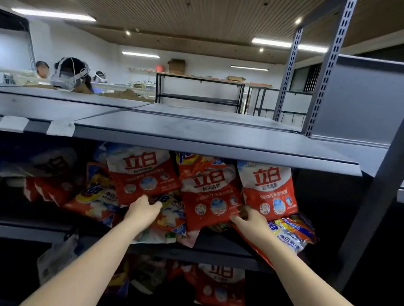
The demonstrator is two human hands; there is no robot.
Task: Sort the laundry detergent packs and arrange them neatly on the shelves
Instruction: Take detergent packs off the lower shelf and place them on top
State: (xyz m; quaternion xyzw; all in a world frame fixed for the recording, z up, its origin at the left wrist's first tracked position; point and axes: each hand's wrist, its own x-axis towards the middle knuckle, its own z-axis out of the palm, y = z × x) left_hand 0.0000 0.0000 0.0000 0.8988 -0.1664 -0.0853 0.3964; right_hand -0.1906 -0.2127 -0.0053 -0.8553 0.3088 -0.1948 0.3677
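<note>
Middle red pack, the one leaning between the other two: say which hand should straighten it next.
Right hand, probably. Its fingers already pinch the middle red pack at its lower right corner, while the left hand is occupied at the bottom edge of the left red pack.

Three glossy red-and-white plastic detergent packs stand leaning in a row on the middle grey metal shelf (213, 245): the left pack (142, 175), the centre pack (211, 196) and the right pack (269, 191). Orange-and-yellow packs (97, 198) lie jumbled beneath them toward the front edge.
</note>
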